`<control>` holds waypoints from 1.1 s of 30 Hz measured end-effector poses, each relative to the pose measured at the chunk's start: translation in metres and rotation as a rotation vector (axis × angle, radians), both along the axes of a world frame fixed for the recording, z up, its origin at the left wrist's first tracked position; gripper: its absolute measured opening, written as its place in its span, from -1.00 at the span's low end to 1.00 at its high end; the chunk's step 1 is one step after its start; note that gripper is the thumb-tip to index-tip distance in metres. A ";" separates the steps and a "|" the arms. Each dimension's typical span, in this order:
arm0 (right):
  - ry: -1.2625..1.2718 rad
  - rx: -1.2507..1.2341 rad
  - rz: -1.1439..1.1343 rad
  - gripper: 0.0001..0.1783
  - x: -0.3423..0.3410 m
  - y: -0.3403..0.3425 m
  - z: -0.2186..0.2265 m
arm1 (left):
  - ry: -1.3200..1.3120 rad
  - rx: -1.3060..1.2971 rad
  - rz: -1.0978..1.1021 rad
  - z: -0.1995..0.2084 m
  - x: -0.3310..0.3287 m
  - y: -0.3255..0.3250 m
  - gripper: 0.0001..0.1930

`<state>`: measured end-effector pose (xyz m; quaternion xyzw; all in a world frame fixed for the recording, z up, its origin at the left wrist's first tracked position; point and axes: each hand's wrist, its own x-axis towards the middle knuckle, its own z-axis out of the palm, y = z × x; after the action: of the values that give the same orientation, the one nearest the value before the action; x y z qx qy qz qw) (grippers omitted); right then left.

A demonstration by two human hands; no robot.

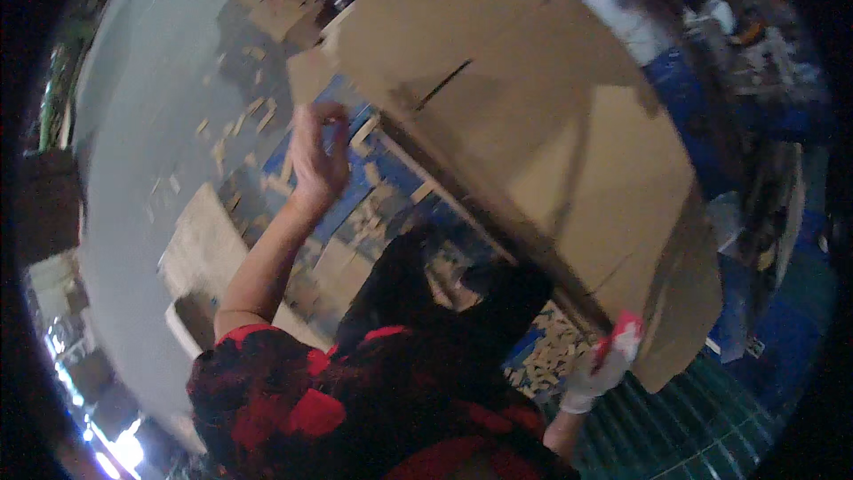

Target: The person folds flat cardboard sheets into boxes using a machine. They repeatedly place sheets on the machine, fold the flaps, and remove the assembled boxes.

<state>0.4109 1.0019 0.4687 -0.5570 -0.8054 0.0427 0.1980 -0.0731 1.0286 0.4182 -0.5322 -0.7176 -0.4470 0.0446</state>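
Observation:
A large brown cardboard sheet (524, 116) with narrow slits slants across the middle and right, its folded edge toward me. My bare left hand (322, 156) is raised off the sheet's far left end, fingers bent and apart, nothing seen in them; motion blurs them slightly. At the sheet's near right corner is my right hand (600, 373) in a white glove. Its fingers are closed around something red and white, too blurred to name, and they overlap the cardboard's edge.
Small cardboard offcuts (555, 351) lie in heaps around my legs and are scattered over the grey floor (142, 142). A pale board (209, 244) lies by my left forearm. Dark green slatted flooring (693, 436) is at lower right, with clutter (737, 27) at upper right.

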 end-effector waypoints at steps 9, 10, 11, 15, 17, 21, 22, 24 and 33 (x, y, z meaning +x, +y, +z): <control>-0.082 -0.618 0.208 -0.37 -0.084 -0.056 -0.107 | 0.123 -0.806 -0.128 -0.157 -0.044 -0.023 -0.62; -0.217 -0.662 0.171 -0.39 -0.090 -0.051 -0.112 | 0.289 -0.962 -0.250 -0.174 -0.028 -0.019 -0.59; -0.221 -0.674 0.177 -0.40 -0.094 -0.047 -0.115 | 0.484 -1.064 -0.367 -0.189 -0.017 -0.014 -0.57; -0.216 -0.703 0.181 -0.43 -0.095 -0.039 -0.124 | 0.591 -1.024 -0.588 -0.243 0.016 -0.003 -0.50; -0.242 -0.739 0.164 -0.44 -0.090 -0.040 -0.131 | 0.610 -1.008 -0.589 -0.266 0.031 0.001 -0.50; -0.426 -0.845 0.066 -0.39 -0.075 -0.044 -0.154 | 0.684 -1.040 -0.604 -0.301 0.048 0.010 -0.49; -0.477 -0.871 0.023 -0.37 -0.072 -0.044 -0.161 | 0.693 -0.982 -0.596 -0.307 0.050 0.010 -0.48; -0.505 -0.841 -0.033 -0.30 -0.065 -0.044 -0.175 | 0.715 -0.874 -0.570 -0.319 0.050 0.006 -0.48; -0.558 -0.808 -0.153 0.11 -0.043 -0.032 -0.248 | 0.756 -0.610 -0.621 -0.369 0.028 -0.007 -0.61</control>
<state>0.3678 0.9700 0.2205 -0.6369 -0.7036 0.1862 -0.2543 -0.0453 1.0220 0.0495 -0.8297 -0.5581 0.0092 0.0092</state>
